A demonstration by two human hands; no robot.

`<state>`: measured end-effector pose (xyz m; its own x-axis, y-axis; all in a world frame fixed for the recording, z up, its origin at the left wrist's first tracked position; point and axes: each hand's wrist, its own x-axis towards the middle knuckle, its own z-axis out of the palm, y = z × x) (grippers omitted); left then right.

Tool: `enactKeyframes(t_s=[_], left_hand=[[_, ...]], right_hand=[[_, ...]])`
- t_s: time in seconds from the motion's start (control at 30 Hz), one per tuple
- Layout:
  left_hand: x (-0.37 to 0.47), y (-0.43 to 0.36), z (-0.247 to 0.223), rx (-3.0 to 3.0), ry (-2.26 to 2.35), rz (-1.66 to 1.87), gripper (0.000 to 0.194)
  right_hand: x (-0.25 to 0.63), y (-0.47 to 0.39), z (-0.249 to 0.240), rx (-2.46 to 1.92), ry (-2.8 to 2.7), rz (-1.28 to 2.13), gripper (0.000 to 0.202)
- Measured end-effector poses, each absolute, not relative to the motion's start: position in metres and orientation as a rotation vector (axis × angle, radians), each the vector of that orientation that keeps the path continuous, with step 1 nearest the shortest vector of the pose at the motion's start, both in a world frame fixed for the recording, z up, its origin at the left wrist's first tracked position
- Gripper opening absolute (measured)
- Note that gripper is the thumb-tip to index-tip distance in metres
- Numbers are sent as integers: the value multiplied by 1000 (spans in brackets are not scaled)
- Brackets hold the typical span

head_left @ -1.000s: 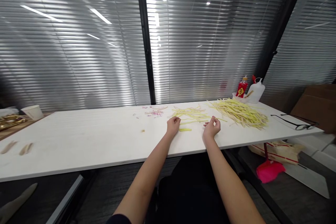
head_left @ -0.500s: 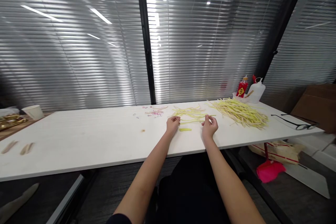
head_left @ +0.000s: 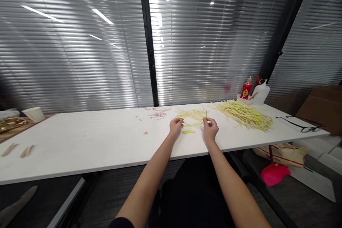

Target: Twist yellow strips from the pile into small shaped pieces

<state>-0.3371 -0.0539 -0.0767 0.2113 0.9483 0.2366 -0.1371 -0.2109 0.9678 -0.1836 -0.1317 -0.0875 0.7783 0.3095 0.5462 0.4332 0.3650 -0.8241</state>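
My left hand [head_left: 176, 127] is pinched on one end of a thin yellow-green stem [head_left: 194, 125], just above the white table [head_left: 107, 142]. My right hand [head_left: 210, 129] has its fingertips closed on the stem's other part, and a short end stands up above them. Between the hands the stem sags slightly. Nearer me lies a short yellow-green piece [head_left: 188, 131], apart from both hands. Behind the hands is a loose scatter of similar stems [head_left: 192, 113]. A large pile of stems [head_left: 243, 114] lies to the right.
Small pink and red bands [head_left: 159, 114] lie at the back. Eyeglasses [head_left: 307, 128] rest by the right edge. A red-labelled bottle [head_left: 246, 89] and a white squeeze bottle [head_left: 261, 94] stand behind the pile. Two small bundles [head_left: 27, 151] and a paper cup [head_left: 34, 114] are far left.
My right hand has moved slightly left, closer to my left hand. The stem's right end, earlier pointing sideways, now points up. My left hand has stayed in place.
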Motion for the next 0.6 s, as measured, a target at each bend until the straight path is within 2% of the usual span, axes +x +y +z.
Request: enactKeyframes(t_s=[0.33, 0.6], left_hand=[[-336, -61, -68, 1402, 700, 1241, 25], [-333, -64, -68, 1478, 582, 1258, 27]], right_hand=[[-194, -136, -86, -1368, -1339, -179, 24], [-199, -138, -85, -1494, -1514, -262, 22]])
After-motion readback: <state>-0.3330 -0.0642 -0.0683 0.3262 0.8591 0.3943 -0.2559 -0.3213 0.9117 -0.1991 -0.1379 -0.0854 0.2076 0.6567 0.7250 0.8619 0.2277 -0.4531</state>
